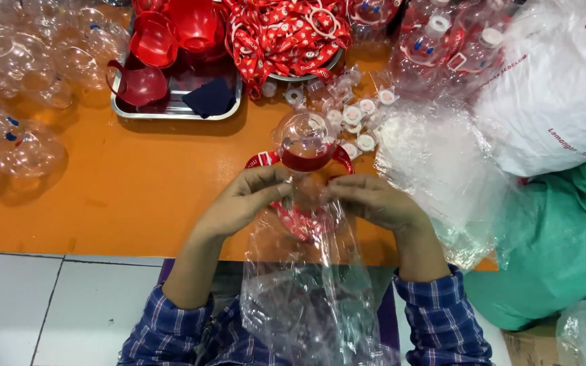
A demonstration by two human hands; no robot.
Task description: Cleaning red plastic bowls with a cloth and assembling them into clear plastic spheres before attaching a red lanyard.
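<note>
Hands at the near edge of an orange desk (137, 196), both busy with one clear plastic bottle (304, 139). Left hand (245, 200) curled with fingertips pinched together on the mouth of a clear plastic bag (306, 298), just left of the bottle's base. Right hand (374, 202) likewise closed, grip clamped on the bag's opposite edge. Bottle lying between the two hands with its rounded dome end pointing away, a red collar around it and a red printed strap (337, 154) looped at both sides. Lower part of bottle already inside the bag's mouth; rest of bag hanging down over the desk edge toward blue plaid sleeves.

Farther back, a metal tray (171, 108) holding red plastic cups (154, 44) and a dark blue cloth (210, 98). Beside it, a heap of red straps (279, 34) with white rings. Small white caps (357, 115) scattered just beyond the bottle. Empty clear bottles (15, 68) piled along the left side of the desk. Crumpled clear wrap (435, 163), a white sack (557, 88) and a green sack (564, 251) on the right.
</note>
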